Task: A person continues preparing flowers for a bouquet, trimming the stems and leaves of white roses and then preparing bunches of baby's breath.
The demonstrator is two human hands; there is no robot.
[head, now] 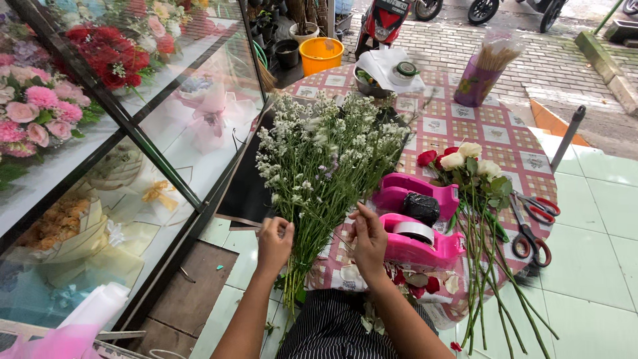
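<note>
Both hands sit at the table's (pixel 465 129) 6 o'clock edge, the white filler-flower bunch (pixel 325 156) blocking 12. At 3 o'clock two pink tape dispensers (pixel 419 219) crowd the right hand (pixel 369 240); roses (pixel 468 163) and scissors (pixel 531 223) lie beyond. Bare checked cloth opens toward 1 o'clock

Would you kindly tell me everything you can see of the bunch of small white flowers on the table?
The bunch of small white flowers is a loose spray of tiny white blooms on thin green stems. It lies on the checked tablecloth, heads fanning away from the person, stems narrowing over the near edge. The left hand grips the stems; the right hand pinches one beside them.
</note>
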